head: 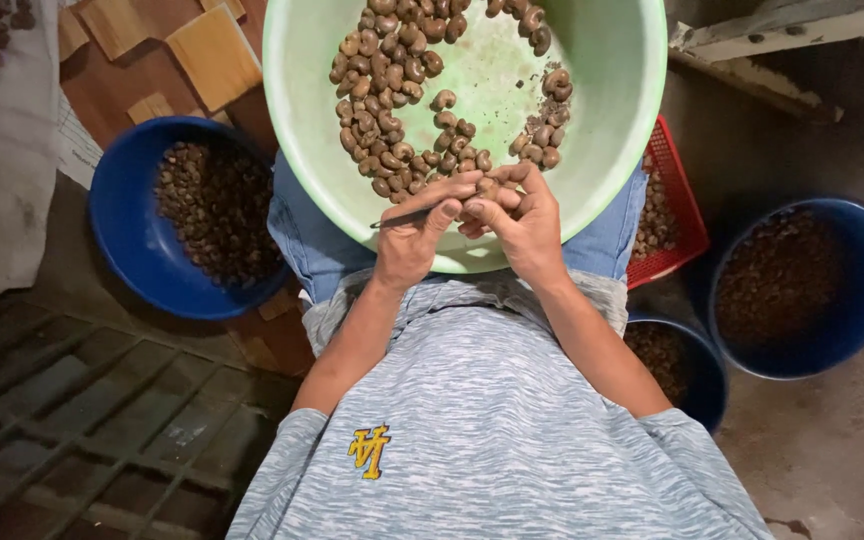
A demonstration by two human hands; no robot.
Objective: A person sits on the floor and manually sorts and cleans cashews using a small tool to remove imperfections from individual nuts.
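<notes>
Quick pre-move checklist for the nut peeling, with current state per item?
1. Left hand grips the thin metal pick: ok.
2. Right hand pinches a nut at the fingertips: ok.
3. Pick tip actually on the nut: cannot tell, fingers cover it.
4. Green basin rests on the lap under both hands: ok.
5. Nuts left in the basin: ok, a pile remains.
6. Blue bowl beside the left knee has room: ok.

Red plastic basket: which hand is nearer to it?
Right. The right hand, pinching a brown cashew nut, is just left of the red plastic basket; the left hand, holding a thin metal pick, is farther left.
</notes>
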